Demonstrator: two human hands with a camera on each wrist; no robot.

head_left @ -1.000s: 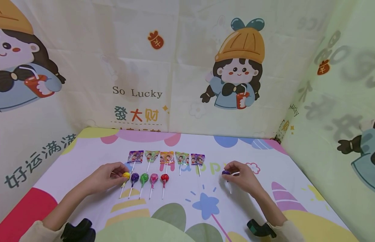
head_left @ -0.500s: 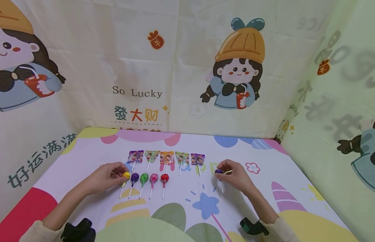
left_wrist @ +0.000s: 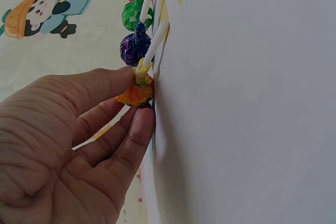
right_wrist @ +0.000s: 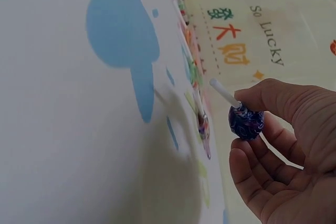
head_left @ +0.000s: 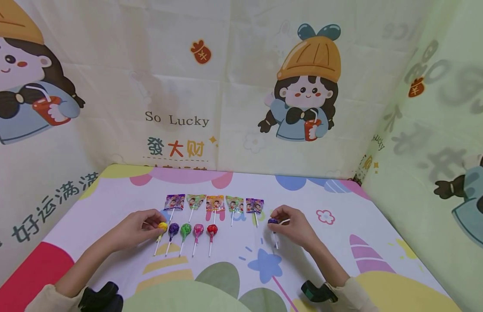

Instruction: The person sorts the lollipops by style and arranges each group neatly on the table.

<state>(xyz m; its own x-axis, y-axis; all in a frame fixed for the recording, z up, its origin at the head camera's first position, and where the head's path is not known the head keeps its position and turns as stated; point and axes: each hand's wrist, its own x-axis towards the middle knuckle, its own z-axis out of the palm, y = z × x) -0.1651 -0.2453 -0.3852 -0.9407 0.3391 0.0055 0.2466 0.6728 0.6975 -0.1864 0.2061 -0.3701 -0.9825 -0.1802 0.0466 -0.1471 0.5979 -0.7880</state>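
Observation:
In the head view, my left hand [head_left: 137, 229] pinches a yellow lollipop [head_left: 162, 225] at the left end of the near row; the left wrist view shows thumb and fingertips at its orange-yellow wrapped ball [left_wrist: 137, 94]. To its right lie a purple lollipop [head_left: 173, 229], a green lollipop [head_left: 185, 230], a pink lollipop [head_left: 198, 229] and a red lollipop [head_left: 212, 229], white sticks toward me. Right of this row, my right hand [head_left: 297, 229] holds another dark purple lollipop [right_wrist: 245, 124] above the table between thumb and fingers.
Behind the near row lies a second row of flat-wrapped lollipops, from a purple one [head_left: 174, 202] past an orange one [head_left: 215, 203] to another purple one [head_left: 254, 205]. A printed cloth covers the table [head_left: 241, 247]. Patterned fabric walls [head_left: 241, 86] stand behind and at both sides.
My right hand has moved left with its purple lollipop, closer to the rows. My left hand has stayed on the yellow lollipop, and the rows have not moved.

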